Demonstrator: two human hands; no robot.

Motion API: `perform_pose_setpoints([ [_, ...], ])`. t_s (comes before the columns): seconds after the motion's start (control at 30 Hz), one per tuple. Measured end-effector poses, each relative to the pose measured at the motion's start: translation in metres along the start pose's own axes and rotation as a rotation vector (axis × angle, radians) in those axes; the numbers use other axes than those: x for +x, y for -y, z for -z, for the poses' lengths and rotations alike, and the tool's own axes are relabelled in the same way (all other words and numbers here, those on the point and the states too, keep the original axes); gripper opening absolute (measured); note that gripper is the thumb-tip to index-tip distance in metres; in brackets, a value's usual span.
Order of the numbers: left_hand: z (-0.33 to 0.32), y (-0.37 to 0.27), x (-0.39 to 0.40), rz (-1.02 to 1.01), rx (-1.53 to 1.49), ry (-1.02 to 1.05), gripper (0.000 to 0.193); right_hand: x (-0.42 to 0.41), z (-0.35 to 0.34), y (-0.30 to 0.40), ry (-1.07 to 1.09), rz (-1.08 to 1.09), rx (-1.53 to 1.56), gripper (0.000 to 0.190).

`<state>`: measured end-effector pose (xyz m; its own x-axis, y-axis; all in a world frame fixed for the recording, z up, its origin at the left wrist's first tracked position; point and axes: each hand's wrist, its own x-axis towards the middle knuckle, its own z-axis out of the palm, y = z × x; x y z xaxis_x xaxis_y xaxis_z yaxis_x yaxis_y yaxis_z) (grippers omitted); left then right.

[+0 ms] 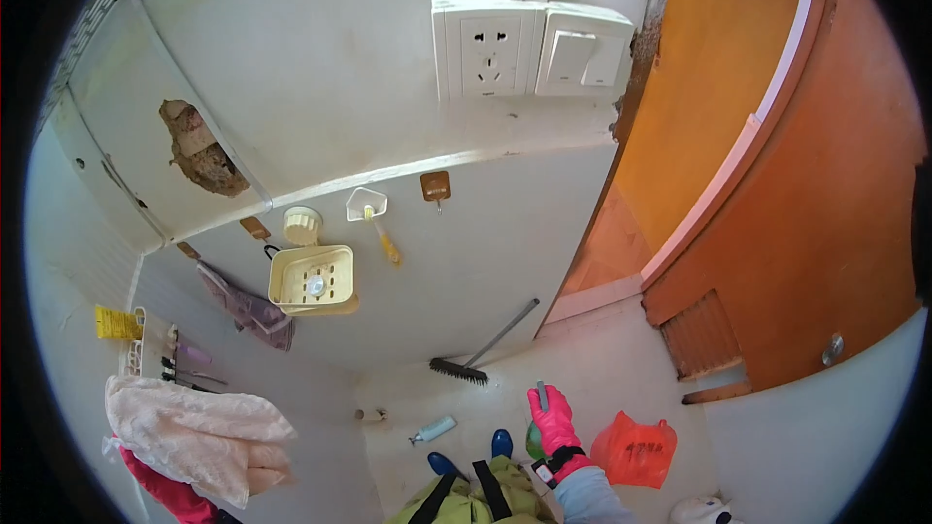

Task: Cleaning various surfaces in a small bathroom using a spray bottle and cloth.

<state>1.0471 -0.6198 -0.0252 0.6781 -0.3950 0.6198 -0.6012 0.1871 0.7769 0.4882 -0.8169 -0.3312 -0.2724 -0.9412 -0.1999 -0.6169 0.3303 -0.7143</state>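
Note:
My right hand (555, 418), in a pink rubber glove, is closed around a short grey handle (542, 396); what the handle belongs to is unclear. A green object (534, 441) shows partly behind that glove. At the lower left, my left hand's pink glove (164, 484) reaches up to a pale pink lace-like cloth (196, 429). The cloth covers its fingers, so their grip is hidden. A light blue bottle (435, 429) lies on the floor beyond my blue boots (502, 443). A black-bristled floor brush (459, 371) leans with its grey handle against the wall.
A red plastic bag (635, 450) sits on the floor at right, near the orange door (794, 269). A yellow soap rack (312, 278), a purple cloth (247, 306) and a white holder (154, 342) hang on the walls. Socket and switch plates (489, 51) are above.

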Motion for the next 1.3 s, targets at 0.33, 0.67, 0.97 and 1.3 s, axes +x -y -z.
perform_pose_setpoints([
  [0.33,0.013,-0.016,-0.002,0.047,0.078,0.011,0.061,0.015,-0.024,-0.070,0.186,-0.140,-0.283,0.048],
  [0.67,0.020,-0.022,-0.005,0.034,0.177,0.009,0.074,0.000,-0.062,-0.085,0.107,0.152,-0.127,0.046],
  [0.97,0.030,-0.018,-0.006,0.187,0.038,-0.133,0.072,0.006,-0.064,-0.066,0.417,0.065,-0.197,0.046],
  [1.3,0.053,-0.018,-0.013,0.082,0.287,-0.100,0.068,0.020,-0.127,-0.003,0.426,0.239,-0.315,0.047],
])
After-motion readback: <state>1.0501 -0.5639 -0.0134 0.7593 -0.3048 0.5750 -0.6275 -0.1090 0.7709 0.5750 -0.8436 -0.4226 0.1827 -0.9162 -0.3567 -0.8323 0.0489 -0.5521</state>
